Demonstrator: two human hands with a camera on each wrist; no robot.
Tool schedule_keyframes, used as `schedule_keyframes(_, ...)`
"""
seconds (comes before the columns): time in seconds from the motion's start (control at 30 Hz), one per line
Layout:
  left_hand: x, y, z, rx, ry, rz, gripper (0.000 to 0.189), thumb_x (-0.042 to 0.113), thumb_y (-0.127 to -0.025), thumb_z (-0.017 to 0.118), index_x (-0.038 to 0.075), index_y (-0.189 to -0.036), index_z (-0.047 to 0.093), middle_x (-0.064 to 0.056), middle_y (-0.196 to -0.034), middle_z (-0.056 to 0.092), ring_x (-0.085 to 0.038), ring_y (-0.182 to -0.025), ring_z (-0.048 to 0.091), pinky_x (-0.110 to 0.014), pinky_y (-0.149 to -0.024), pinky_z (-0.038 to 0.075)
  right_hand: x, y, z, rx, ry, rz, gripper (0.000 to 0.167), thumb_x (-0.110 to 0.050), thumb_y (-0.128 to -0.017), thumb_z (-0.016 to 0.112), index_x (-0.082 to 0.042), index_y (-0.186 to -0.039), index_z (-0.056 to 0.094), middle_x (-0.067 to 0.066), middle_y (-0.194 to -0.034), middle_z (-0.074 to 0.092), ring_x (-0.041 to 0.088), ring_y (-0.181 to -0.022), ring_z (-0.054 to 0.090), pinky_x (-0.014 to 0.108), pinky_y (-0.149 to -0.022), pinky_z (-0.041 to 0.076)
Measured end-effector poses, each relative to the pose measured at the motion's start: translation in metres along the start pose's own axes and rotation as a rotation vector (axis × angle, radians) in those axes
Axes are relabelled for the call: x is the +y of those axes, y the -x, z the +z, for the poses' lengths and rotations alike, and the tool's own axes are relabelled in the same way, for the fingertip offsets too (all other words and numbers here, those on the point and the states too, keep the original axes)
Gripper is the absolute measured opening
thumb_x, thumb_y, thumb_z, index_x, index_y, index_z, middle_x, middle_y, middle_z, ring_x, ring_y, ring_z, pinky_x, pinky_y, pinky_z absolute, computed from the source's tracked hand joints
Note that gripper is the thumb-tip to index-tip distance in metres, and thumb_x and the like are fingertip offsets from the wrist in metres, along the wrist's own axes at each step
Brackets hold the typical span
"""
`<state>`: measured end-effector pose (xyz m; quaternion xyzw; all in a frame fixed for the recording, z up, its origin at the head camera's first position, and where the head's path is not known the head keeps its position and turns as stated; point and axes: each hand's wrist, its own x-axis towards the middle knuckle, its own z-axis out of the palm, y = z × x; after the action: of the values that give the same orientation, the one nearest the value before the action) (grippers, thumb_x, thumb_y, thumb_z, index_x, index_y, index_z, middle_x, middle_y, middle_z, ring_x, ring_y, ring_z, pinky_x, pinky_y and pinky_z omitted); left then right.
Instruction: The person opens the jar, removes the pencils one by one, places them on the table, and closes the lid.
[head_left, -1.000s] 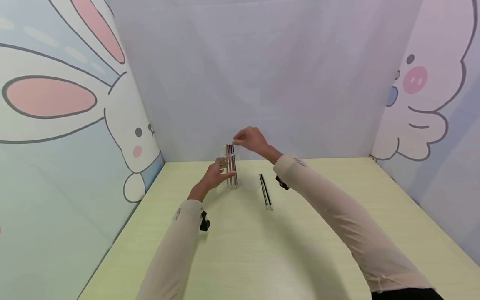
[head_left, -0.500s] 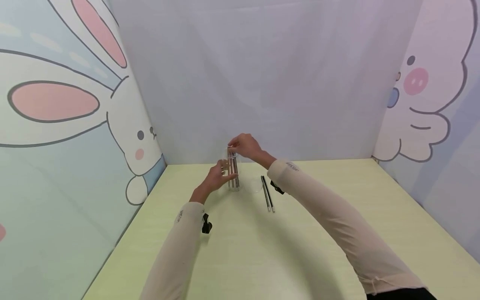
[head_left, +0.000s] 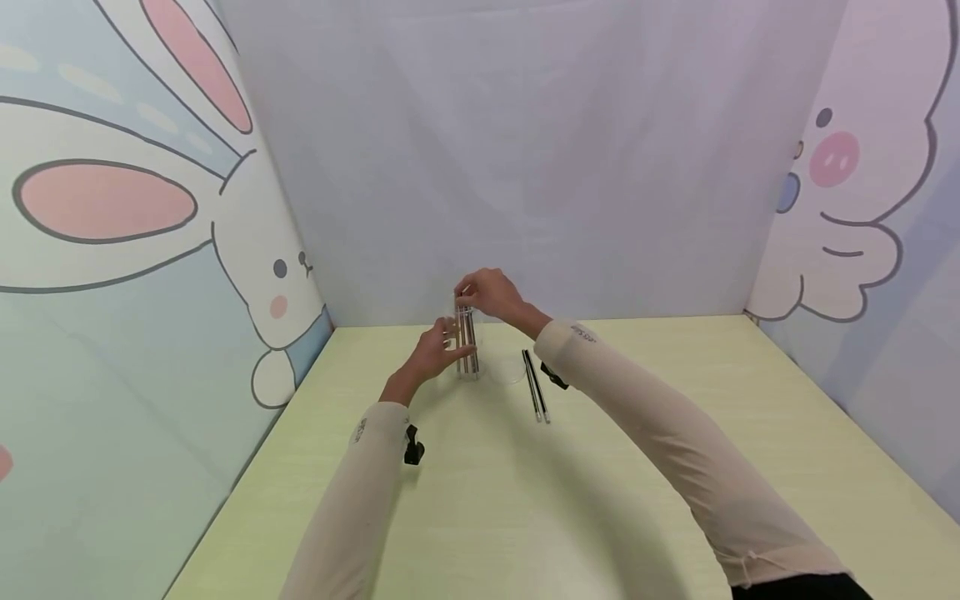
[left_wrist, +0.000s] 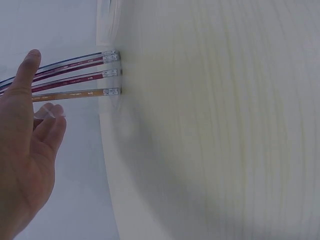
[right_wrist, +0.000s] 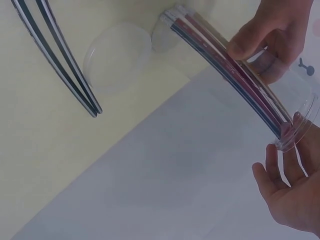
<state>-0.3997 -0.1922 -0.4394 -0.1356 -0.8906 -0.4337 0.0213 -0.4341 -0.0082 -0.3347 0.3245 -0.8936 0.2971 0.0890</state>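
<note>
My left hand (head_left: 433, 350) grips a clear plastic cylinder (right_wrist: 295, 82) that stands upright near the table's back edge. Several pencils (left_wrist: 75, 80) are inside it, dark blue, dark red and golden, their metal-and-eraser ends at the bottom. The thumb lies across the near side, fingers behind. At the cylinder's mouth is my right hand (head_left: 491, 293), thumb and forefinger pinching at a pencil's upper end, the other fingers loosely bent by the rim. Two dark pencils with silvery stripes (head_left: 536, 386) lie side by side on the table, right of the cylinder.
A clear round lid (right_wrist: 117, 57) lies flat on the table between the cylinder and the two loose pencils. A pale curtain (head_left: 525, 167) rises behind the table (head_left: 480, 500). Cartoon-printed panels (head_left: 112, 350) flank it on both sides.
My right hand has moved left and slightly down, from the right of the pencil tops to over the cylinder's mouth, and stays there. My left hand keeps its grip.
</note>
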Motion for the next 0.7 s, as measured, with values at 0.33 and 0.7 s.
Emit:
schedule_keyframes(0.33, 0.0030, 0.0011, -0.0014, -0.003, -0.003, 0.005, 0.077, 0.034, -0.098, 0.075, 0.001, -0.152, 0.032, -0.022, -0.152, 0.047, -0.035, -0.142, 0.048, -0.045, -0.119, 0.042, 0.0020, 0.0021, 0.0022, 0.032, -0.078, -0.004, 0.015, -0.020, -0.101, 0.072, -0.008, -0.109, 0.073, 0.009, -0.108, 0.078, 0.021, -0.098, 0.074, 0.038, -0.084, 0.062)
schedule_keyframes(0.7, 0.0016, 0.0017, -0.0011, -0.003, -0.003, 0.002, 0.074, 0.032, -0.098, 0.076, 0.002, -0.150, 0.033, -0.021, -0.150, 0.049, -0.035, -0.142, 0.049, -0.043, -0.119, 0.043, 0.0034, 0.0008, 0.0018, 0.045, -0.062, -0.033, 0.017, -0.018, -0.102, 0.070, -0.006, -0.113, 0.076, 0.009, -0.108, 0.078, 0.021, -0.098, 0.075, 0.038, -0.083, 0.063)
